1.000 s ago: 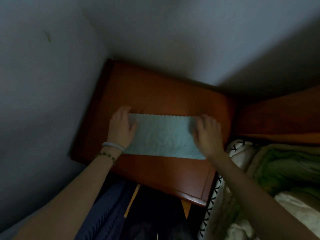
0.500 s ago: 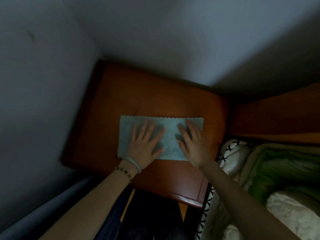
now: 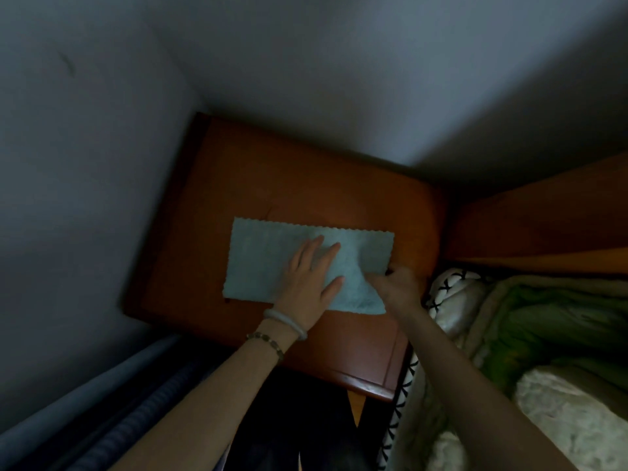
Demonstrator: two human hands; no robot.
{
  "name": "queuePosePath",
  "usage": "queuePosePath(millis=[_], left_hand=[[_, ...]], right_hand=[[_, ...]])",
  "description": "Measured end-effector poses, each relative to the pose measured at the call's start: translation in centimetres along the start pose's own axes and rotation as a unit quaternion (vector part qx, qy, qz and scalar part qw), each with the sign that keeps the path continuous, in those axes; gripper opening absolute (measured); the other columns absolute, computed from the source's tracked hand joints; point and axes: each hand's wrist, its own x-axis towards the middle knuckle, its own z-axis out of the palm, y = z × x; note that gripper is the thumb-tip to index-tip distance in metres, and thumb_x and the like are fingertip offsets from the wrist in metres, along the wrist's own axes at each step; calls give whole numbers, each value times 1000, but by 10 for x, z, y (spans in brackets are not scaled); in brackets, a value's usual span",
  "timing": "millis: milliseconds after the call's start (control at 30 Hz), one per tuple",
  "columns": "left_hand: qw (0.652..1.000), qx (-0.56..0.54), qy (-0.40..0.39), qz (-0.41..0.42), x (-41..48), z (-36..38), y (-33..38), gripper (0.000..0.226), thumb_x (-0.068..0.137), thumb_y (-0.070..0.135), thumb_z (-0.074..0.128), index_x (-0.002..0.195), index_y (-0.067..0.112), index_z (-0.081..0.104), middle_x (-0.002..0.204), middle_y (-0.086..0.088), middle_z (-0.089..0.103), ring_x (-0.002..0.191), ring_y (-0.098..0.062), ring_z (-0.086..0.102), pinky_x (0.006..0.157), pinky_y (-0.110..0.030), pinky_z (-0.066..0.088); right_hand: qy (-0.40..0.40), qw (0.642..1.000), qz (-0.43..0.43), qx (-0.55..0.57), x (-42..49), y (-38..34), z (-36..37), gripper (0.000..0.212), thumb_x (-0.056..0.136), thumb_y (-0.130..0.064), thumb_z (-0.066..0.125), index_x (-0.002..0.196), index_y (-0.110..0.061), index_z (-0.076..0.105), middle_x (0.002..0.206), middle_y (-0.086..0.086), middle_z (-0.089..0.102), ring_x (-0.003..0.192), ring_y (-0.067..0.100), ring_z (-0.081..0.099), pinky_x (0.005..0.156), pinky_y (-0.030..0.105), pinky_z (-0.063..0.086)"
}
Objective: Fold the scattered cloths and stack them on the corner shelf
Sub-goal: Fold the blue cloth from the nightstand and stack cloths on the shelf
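Cloth [image 3: 265, 263]: pale blue, scalloped edges, lay flat on shelf [image 3: 306, 185] in the wall corner. Pinned at the middle by left hand [image 3: 307, 283], palm down, fingers spread, unclenched. Pinched at the lifted right end by right hand [image 3: 396, 287], blurred. Green bedding [image 3: 543, 321] just right of shelf.

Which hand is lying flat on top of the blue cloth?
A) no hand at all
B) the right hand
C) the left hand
C: the left hand, the one with bracelets at the wrist, lies with fingers spread flat on the light blue cloth, while the right hand grips the cloth's right end.
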Motion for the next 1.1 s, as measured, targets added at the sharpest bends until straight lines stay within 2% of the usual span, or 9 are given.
queuePosePath(millis=[100,233,333,433,533,667,900,967,1100], left_hand=[[961,-251,31,-110,6,-16,16,24,94,24,55,117,20,60,125,-1,53,118,-17,50,105,-36,40],[881,-441,-14,-173,6,-47,30,11,92,27,59,102,27,63,105,4,64,100,-12,62,89,-32,53],[898,-403,15,-177,3,-69,16,26,89,29,62,111,16,63,103,3,66,94,-10,64,78,-20,52],[897,-393,47,-196,-4,-89,-16,19,90,11,61,109,15,62,102,3,67,93,-10,64,73,-16,51],[888,-404,75,-208,-11,-100,-49,24,91,3,57,105,21,60,101,6,66,90,-5,64,69,-12,51],[900,-373,79,-210,-16,-101,-73,30,94,7,53,119,25,54,107,16,61,94,6,59,79,-11,49],[929,-280,67,-232,-6,-84,-103,42,95,19,54,135,24,46,130,4,56,118,-13,52,101,-36,43],[935,-240,82,-248,-2,-81,-105,42,93,22,56,134,23,47,123,5,55,113,-14,52,97,-34,43],[940,-182,121,-261,3,-78,-108,38,92,27,58,129,20,51,111,0,58,101,-17,55,83,-30,43]], right_hand=[[-27,998,-54,19,-14,-20,10,22,84,-10,64,104,-16,61,91,-4,67,76,5,62,65,18,51],[-46,987,-150,-27,-43,-46,40,17,84,-18,65,81,-26,50,76,-10,56,66,6,53,57,21,41],[-132,971,-195,41,-62,-56,61,12,86,-25,60,88,-34,52,91,-3,58,78,7,54,62,16,42],[-190,956,-221,17,-70,-50,74,19,91,-19,52,103,-32,55,108,-6,52,92,-1,50,76,10,40],[-124,954,-265,-65,-66,-40,80,28,90,-10,51,117,-18,58,104,-16,45,89,-7,46,77,0,33],[-86,945,-290,-126,-55,-29,82,31,88,-8,53,117,-10,61,107,-5,48,92,0,45,77,-4,29],[-24,912,-344,-221,-36,-12,91,30,82,-4,54,109,-6,64,112,8,54,105,24,49,88,12,26],[9,888,-381,-256,-31,-12,95,28,80,-6,56,107,-6,65,114,13,55,104,27,49,91,15,27],[47,826,-451,-335,-24,-17,107,33,82,-11,59,115,-5,62,130,22,51,122,29,37,102,44,36]])
